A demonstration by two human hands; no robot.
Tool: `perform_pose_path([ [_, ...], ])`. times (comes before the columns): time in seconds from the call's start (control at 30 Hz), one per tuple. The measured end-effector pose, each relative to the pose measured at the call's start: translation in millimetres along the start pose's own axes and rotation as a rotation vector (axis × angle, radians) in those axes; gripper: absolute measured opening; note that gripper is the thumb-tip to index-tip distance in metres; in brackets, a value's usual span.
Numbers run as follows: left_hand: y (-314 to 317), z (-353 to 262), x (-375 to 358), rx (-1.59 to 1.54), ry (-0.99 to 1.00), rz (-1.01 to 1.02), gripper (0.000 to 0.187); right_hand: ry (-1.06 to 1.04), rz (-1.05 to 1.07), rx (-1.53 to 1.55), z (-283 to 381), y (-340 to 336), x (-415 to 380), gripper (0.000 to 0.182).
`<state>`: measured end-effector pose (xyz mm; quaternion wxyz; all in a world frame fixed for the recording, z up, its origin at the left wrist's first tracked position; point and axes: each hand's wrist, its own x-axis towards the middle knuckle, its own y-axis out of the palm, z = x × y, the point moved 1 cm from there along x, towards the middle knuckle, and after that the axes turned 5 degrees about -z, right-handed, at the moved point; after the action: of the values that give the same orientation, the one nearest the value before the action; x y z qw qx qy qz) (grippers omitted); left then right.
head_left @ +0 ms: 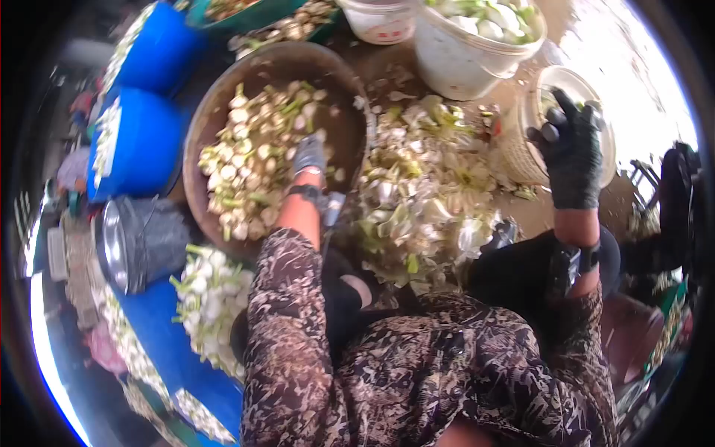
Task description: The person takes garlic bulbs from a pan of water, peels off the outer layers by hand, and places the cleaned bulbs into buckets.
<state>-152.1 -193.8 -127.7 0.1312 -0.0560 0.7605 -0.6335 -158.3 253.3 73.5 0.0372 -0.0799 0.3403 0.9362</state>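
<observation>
Patterned shirt (447, 365) is closest to us, loose over our lap. Our gloved left hand (311, 156) is down inside the round basin (328, 78), at the right-hand edge of the pale bulbs (240, 153). Can't tell if its fingers are together or closed on a bulb: too blurred. Our gloved right hand (572, 145) is over the mouth of the smaller pale bucket (518, 149), fingers spread apart, no grip visible. Strap-on devices on both wrists. Leafy scraps (424, 194) lie heaped on the ground between basin and bucket. Status, our read: well underway, not finished. Done side: a thick scrap heap, plus the larger white bucket (454, 67) beyond it, full of white-and-green pieces (491, 21). Left side: plenty of bulbs loose in the basin, mostly away from its bare right part. More white heads (212, 302) are piled near our left sleeve (283, 320), beside the blue sheeting (156, 320); can't say whether we've handled those.
</observation>
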Motion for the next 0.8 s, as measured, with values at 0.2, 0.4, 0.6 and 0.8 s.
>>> perform_pose_path([
  [0.2, 185, 100, 88, 0.387, 0.355, 0.455, 0.054, 0.28, 0.146, -0.594, -73, 34, -24, 0.033],
  [0.4, -34, -135, 24, 1.007, 0.355, 0.559, 0.054, 0.296, 0.546, -1.07, -105, 36, -17, 0.035],
  [0.6, 50, 41, 3, -0.821, 0.309, 0.226, 0.032, 0.109, 0.448, -1.018, -94, 35, -21, 0.025],
  [0.8, -42, -81, -72, -1.871, -0.065, 0.405, 0.039, -0.186, 0.377, -1.16, -98, 43, -43, 0.017],
])
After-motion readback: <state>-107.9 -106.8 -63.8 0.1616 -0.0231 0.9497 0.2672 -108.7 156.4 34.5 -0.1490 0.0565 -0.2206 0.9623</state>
